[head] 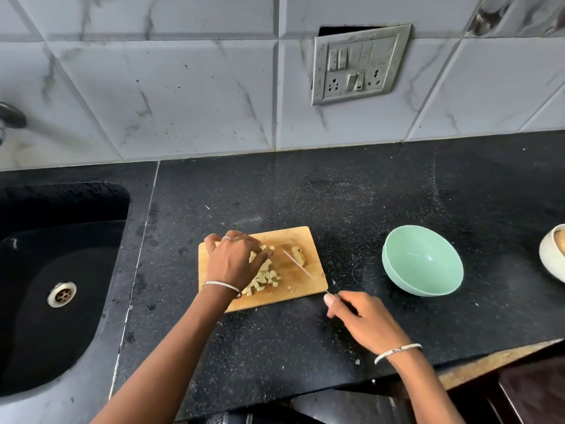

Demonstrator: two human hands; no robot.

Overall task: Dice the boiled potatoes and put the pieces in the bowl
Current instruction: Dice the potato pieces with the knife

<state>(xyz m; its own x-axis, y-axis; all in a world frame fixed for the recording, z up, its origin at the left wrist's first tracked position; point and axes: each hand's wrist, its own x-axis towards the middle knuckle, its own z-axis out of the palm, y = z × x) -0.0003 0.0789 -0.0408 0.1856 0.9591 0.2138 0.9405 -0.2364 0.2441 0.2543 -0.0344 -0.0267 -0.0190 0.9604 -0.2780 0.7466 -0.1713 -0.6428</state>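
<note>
Your right hand [360, 319] is wrapped around the handle of the knife [301, 267]. The thin blade points up and left over the cutting board [308, 240]. It sits just beside the last uncut chunk of potato [298, 256], on the chunk's left.

Your left hand [232, 261] is bent over the pile of diced pieces [269, 276] on the left part of the board. Its fingers curl down onto them. You cannot tell from here if they are pinching any pieces or only resting on top.

It looks like you are pulling the cut pieces together, away from the blade. To do it well, keep the fingertips tucked in and sweep the pieces into one heap. Keep the knife low and flat, with its sharp edge turned away from your left hand. Then cut the last chunk into strips and cubes.

The green bowl [428, 270] stands on the worktop [336, 194] to the right of the board, well apart from your left hand. It has no potato in it yet.
</note>
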